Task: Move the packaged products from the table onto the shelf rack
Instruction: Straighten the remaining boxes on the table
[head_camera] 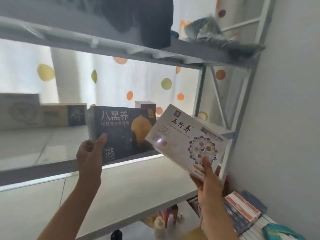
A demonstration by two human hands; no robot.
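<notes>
Backlit by bright curtain [107, 80]; left side blurred, perhaps from motion.

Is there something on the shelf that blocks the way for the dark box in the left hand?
Nothing visible does. The dark box in the left hand stands at the shelf edge; other boxes sit further back and left.

I saw a white curtain [110, 80] dotted with orange and green spots behind everything, daylight glowing through it. A plain pale wall [285, 118] closed off the right side. Low in the right corner, a stack of books [245, 215] lay against that wall. A white counter [135, 187] stretched across the lower view.
</notes>
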